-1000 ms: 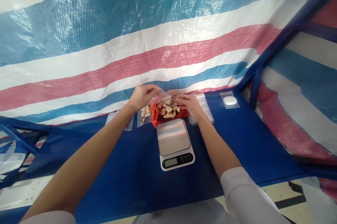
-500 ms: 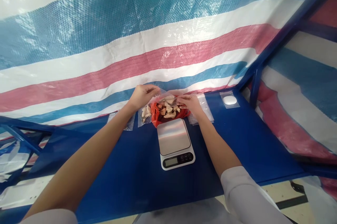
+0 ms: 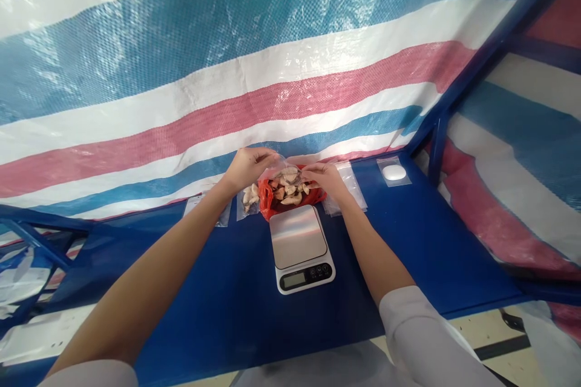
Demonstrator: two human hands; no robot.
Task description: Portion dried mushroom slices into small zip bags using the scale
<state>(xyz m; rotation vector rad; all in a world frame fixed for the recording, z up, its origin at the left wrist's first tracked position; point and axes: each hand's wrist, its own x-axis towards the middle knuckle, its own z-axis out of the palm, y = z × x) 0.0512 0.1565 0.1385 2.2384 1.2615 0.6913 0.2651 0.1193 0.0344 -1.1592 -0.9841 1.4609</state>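
My left hand (image 3: 252, 165) is closed in a pinch on the edge of a clear plastic bag (image 3: 285, 169) that holds some pale dried slices. Across from it, my right hand (image 3: 325, 176) has its fingers bent together at the bag's right side; the exact grip is partly hidden. The clear bag is held over an open red plastic bag (image 3: 267, 205), in which several brown and cream dried slices (image 3: 290, 198) lie. Just in front of the red bag stands a white kitchen scale (image 3: 301, 248) with a bare metal plate.
Left of the red bag lies a clear bag of pale pieces (image 3: 249, 198), with another packet (image 3: 222, 217) farther left. Flat clear bags (image 3: 353, 190) are under and beside my right hand. A white oval object in a bag (image 3: 394, 172) lies at the right. Striped sheeting (image 3: 227, 102) walls the back.
Both hands stay almost in place at the clear bag, with only a slight shift of its edge. The whole view has drifted a little.
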